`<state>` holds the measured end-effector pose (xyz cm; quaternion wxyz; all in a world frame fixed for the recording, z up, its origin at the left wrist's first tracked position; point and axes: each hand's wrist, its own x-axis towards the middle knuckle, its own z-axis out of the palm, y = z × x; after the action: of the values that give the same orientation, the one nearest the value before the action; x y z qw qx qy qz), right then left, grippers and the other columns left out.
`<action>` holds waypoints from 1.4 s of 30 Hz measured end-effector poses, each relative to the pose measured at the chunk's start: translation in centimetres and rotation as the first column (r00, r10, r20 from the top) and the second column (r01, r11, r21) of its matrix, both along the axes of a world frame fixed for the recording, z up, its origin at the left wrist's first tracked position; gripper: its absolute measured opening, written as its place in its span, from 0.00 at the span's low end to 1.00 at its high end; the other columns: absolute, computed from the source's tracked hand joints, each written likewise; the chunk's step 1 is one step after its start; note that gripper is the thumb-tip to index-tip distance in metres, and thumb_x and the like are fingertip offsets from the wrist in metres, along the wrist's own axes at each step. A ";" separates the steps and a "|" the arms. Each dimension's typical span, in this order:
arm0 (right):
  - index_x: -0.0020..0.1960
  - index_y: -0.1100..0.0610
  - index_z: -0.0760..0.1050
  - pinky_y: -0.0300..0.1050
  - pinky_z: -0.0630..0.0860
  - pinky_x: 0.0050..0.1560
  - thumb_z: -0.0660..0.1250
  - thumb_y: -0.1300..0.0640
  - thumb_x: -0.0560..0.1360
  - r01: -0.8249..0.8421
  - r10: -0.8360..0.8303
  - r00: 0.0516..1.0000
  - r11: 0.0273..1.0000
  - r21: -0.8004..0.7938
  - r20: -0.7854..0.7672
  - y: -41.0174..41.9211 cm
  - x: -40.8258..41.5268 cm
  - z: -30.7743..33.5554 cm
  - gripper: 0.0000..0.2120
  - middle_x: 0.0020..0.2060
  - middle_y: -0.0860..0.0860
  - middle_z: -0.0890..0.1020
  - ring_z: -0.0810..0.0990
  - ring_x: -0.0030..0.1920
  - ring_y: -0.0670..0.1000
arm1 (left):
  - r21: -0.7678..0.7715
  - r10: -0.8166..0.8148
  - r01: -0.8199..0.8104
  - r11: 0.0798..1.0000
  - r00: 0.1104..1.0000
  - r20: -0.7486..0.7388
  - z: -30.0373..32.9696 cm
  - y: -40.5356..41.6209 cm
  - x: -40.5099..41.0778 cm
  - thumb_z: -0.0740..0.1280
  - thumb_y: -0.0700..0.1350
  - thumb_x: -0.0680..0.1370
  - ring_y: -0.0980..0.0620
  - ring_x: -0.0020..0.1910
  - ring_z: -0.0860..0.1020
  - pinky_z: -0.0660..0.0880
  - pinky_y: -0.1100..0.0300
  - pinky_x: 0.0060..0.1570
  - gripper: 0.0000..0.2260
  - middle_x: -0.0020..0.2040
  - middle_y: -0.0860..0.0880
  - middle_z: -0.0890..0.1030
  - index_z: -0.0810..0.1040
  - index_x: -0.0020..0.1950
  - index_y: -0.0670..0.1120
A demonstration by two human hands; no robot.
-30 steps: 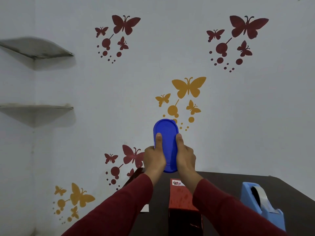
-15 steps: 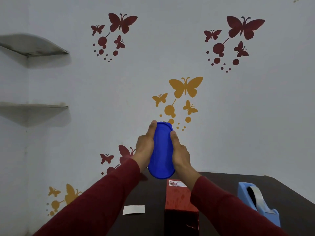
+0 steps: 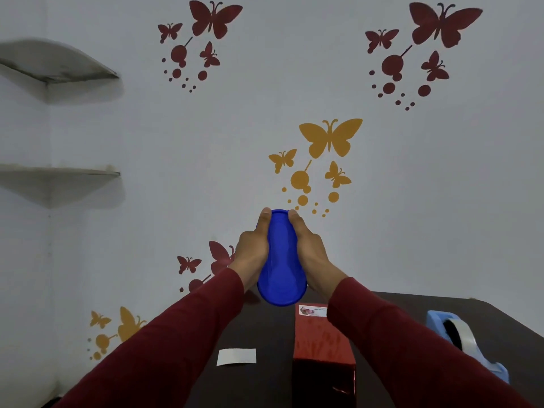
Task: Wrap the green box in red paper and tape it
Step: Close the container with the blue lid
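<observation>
A box wrapped in red paper (image 3: 322, 340) stands on the dark table (image 3: 265, 378), with a small printed label at its far end. Above and beyond it I hold a blue oval plastic object (image 3: 281, 260) in the air with both hands. My left hand (image 3: 253, 248) grips its left side and my right hand (image 3: 309, 245) grips its right side, thumbs up near its top rim. A light blue tape dispenser (image 3: 459, 340) with clear tape sits at the table's right.
A small white slip of paper (image 3: 237, 356) lies on the table left of the wrapped box. Behind the table is a pale wall with butterfly stickers, and two corner shelves (image 3: 59, 172) project at the left.
The blue object has tipped so its lower end swings toward me, and both hands slid up along its sides. My view dropped a little, showing more table and the white slip.
</observation>
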<state>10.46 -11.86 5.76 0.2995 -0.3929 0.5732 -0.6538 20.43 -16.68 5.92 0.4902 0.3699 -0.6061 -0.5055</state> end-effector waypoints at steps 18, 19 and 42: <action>0.60 0.61 0.74 0.63 0.78 0.56 0.61 0.61 0.80 -0.134 0.088 0.988 0.890 0.435 0.126 -20.2 -1.3 -8.9 0.10 0.49 0.61 0.77 0.79 0.45 0.61 | 0.408 0.032 -0.079 0.910 0.992 0.120 -9.9 -19.8 -0.4 0.65 0.41 0.81 0.42 0.43 0.82 0.80 0.49 0.38 0.06 0.47 0.41 0.81 0.76 0.56 0.41; 0.58 0.61 0.73 0.61 0.76 0.58 0.60 0.61 0.81 -0.136 0.107 0.990 0.874 0.466 0.087 -21.3 -1.5 -9.5 0.07 0.47 0.59 0.75 0.77 0.46 0.60 | 0.376 0.069 -0.116 0.919 0.988 0.137 -11.1 -21.8 -0.7 0.66 0.40 0.79 0.39 0.47 0.83 0.83 0.44 0.47 0.08 0.50 0.39 0.82 0.77 0.58 0.40; 0.49 0.62 0.74 0.46 0.79 0.39 0.61 0.66 0.73 0.154 -0.165 0.986 0.965 0.210 0.035 -19.8 -5.7 -7.6 0.05 0.40 0.56 0.75 0.74 0.33 0.53 | -0.078 0.115 -0.103 0.992 0.981 0.157 -10.5 -21.0 -4.4 0.65 0.41 0.81 0.49 0.44 0.79 0.73 0.57 0.44 0.07 0.45 0.47 0.83 0.82 0.47 0.42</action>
<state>4.74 -31.66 -1.83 0.2998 -0.2952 0.6598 -0.6226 16.05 -37.68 -4.63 0.4792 0.4248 -0.6399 -0.4249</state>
